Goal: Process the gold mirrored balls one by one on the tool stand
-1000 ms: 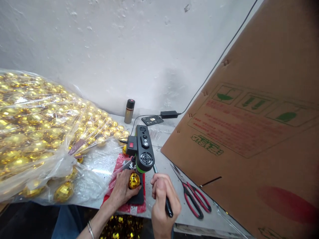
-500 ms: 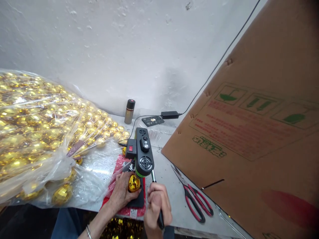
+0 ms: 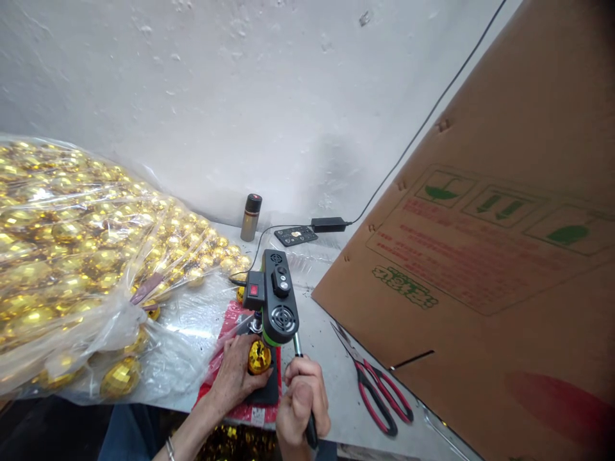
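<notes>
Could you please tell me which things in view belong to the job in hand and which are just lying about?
In the job:
ball, in the left hand
machine, its lever in the right hand
adapter, wired to the machine
bag of gold balls, probably

Apparently lying about:
scissors
bottle
phone, by its look
box

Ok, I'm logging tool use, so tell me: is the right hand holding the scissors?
No, the right hand grips a black handle, while the scissors lie on the table.
</notes>
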{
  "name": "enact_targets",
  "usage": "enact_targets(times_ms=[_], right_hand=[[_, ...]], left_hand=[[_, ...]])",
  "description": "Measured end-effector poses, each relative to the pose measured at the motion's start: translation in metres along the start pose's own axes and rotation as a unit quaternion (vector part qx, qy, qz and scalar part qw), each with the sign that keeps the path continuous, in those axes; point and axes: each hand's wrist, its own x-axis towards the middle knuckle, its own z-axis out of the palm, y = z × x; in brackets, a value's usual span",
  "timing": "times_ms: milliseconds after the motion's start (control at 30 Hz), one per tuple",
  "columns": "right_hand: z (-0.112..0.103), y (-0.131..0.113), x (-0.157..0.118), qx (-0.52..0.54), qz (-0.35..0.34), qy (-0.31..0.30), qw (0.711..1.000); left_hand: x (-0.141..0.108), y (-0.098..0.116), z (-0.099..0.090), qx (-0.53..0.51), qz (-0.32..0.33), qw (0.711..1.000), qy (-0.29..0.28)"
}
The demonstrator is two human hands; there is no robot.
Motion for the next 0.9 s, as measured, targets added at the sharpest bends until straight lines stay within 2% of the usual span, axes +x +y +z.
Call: enact_targets(times_ms=[333,633,900], right_hand=[[-0.002,0.003,-0.007,0.008,0.016,-0.001,1.000],[-0.002,0.006,-0.010,0.020,0.022,-0.007,1.000],[0.001,0.006,-0.009,0.020,0.015,0.008,1.000]], left_hand=[[0.002,0.007,-0.003,0.008,-0.013,1.000,-0.010],[0.000,-0.003,0.007,0.009,0.014,1.000,0.019],[0.000,-0.007,0.011,0.007,0.018,1.000,0.022]])
